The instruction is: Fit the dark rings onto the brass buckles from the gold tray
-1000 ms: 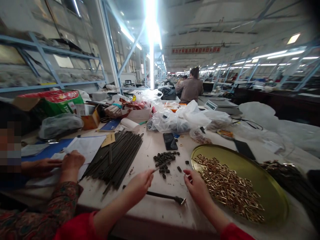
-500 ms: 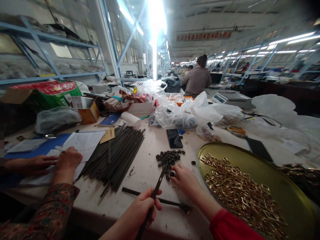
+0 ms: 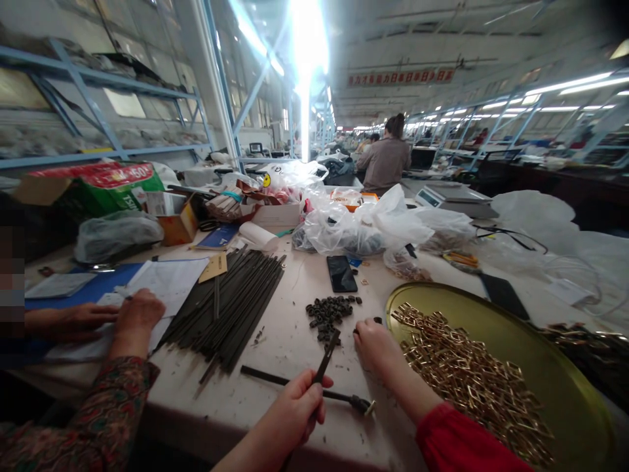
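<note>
My left hand [image 3: 307, 403] is closed around a dark strap [image 3: 328, 354], whose slotted end points up and away from me. My right hand [image 3: 376, 347] is pinched beside the pile, with a small dark strap loop [image 3: 356, 332] showing partly at its fingertips. Several more dark loops [image 3: 327, 314] lie heaped in front of both hands, and a single loop [image 3: 377, 320] sits just beyond my right hand. Below, another dark strap [image 3: 275, 377] lies across the table, passing behind my left hand, with a gold buckle [image 3: 369, 408] at its right end.
A gold tray [image 3: 442, 293] of gold buckles [image 3: 472, 373] stands at right. Dark strips [image 3: 230, 308] are stacked left of centre. A phone [image 3: 342, 274] and plastic bags [image 3: 363, 223] lie beyond the loops. A co-worker's hand [image 3: 140, 314] is over papers [image 3: 170, 278] at left.
My right hand has moved right, away from the loop pile, with a loop at its fingertips. My left hand has shifted slightly right with the strap.
</note>
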{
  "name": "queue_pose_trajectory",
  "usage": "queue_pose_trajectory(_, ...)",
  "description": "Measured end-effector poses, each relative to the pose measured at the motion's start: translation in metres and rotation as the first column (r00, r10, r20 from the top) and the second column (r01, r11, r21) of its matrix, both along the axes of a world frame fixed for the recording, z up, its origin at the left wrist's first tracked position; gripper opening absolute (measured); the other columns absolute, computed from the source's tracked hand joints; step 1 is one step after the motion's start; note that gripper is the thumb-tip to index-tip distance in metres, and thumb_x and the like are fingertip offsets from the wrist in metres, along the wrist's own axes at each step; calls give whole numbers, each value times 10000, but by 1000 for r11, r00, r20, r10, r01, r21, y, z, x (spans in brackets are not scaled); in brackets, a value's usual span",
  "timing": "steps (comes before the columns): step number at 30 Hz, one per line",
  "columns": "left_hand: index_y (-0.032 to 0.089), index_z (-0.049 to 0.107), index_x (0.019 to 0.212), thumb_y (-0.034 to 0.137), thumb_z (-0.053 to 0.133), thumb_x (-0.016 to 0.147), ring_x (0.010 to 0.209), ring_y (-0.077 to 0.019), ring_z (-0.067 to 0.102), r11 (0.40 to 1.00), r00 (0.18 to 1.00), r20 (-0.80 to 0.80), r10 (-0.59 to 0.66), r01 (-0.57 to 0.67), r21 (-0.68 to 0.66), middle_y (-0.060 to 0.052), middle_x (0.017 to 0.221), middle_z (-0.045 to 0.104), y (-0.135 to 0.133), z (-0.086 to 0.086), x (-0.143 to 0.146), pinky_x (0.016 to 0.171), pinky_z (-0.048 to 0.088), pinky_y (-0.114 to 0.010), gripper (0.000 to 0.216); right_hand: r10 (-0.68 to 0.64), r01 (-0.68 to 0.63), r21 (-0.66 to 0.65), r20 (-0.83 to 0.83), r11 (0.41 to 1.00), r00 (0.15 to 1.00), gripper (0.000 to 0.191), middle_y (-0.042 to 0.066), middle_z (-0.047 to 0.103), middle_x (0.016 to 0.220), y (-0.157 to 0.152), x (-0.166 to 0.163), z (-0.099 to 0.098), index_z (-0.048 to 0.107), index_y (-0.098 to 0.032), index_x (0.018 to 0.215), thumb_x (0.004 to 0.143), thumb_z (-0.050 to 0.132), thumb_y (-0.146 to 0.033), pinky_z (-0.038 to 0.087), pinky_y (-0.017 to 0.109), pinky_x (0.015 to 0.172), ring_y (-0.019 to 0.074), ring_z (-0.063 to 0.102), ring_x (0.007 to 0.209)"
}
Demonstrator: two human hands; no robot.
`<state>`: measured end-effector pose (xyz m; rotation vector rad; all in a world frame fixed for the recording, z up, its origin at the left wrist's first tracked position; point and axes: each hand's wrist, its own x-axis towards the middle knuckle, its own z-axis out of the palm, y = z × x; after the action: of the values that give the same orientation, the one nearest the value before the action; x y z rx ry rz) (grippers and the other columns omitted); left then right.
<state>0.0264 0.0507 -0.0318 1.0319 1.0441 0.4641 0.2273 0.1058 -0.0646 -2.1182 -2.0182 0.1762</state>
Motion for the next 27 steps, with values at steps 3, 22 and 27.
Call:
queue_pose_trajectory(3, 149, 480, 971, 383, 415, 764, 336, -31, 228, 999, 1000, -27, -4, 5, 45, 78, 539, 453, -5, 2, -1, 353, 119, -190, 319, -1, 3, 27, -97, 1000, 995, 126, 150, 617, 843, -6, -2, 4, 574, -121, 775, 798, 465, -63, 406, 308, 682, 224, 600, 781)
queue_pose_trajectory(22, 157, 588, 809, 183, 505, 729, 661, -117, 503, 773, 944, -331, 5, 206, 600, 8, 747, 605, -51, 43, -13, 611, 360, -211, 118, 186, -173, 97, -752, 980, 633, 181, 13, 607, 703, -135, -65, 37, 603, -174, 825, 716, 464, -136, 426, 249, 572, 138, 532, 621)
queue_pose_trajectory(27, 149, 576, 742, 119, 477, 672, 591, -104, 468, 817, 945, -321, 68, 132, 562, 26, 642, 558, -53, 37, -13, 555, 335, -204, 125, 69, -120, 18, -894, 993, 442, 114, 10, 611, 689, -141, -70, 27, 582, -167, 800, 707, 525, -199, 440, 247, 568, 144, 560, 623)
